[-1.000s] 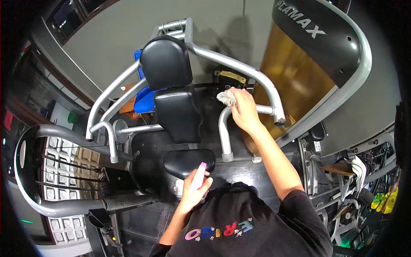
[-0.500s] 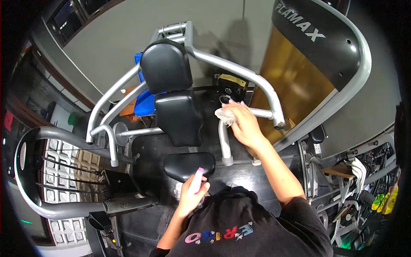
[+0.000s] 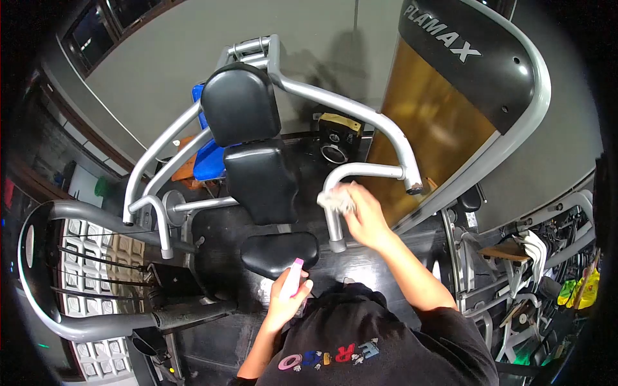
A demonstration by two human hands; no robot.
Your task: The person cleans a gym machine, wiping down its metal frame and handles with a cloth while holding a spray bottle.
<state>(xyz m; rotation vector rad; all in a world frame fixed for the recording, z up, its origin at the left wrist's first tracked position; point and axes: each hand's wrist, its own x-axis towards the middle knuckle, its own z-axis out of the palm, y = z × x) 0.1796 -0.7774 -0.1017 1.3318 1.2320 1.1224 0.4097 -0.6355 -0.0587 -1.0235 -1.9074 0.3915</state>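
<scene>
My right hand [image 3: 362, 209] grips a crumpled whitish cloth [image 3: 336, 200], pressed against the bent silver handle [image 3: 334, 225] on the right arm of a gym machine. In my left hand [image 3: 288, 305] is a white bottle with a pink top [image 3: 293, 278], held upright in front of my chest, near the black seat [image 3: 280, 253]. Behind the seat rise two black back pads, the lower pad [image 3: 261, 183] and the upper pad [image 3: 239, 106]. The fingers of my right hand are partly hidden by the cloth.
A tall machine housing [image 3: 473, 64] marked PLAMAX stands at the right. A black speaker [image 3: 338, 138] sits by the wall, and a blue chair [image 3: 209, 161] is behind the pads. Grey frame tubing [image 3: 96, 329] curves at the lower left; more gym equipment [image 3: 521, 309] crowds the right.
My right hand has moved with the cloth from the upper bend of the handle down onto its vertical part. My left hand keeps the bottle in nearly the same place. The view has shifted slightly.
</scene>
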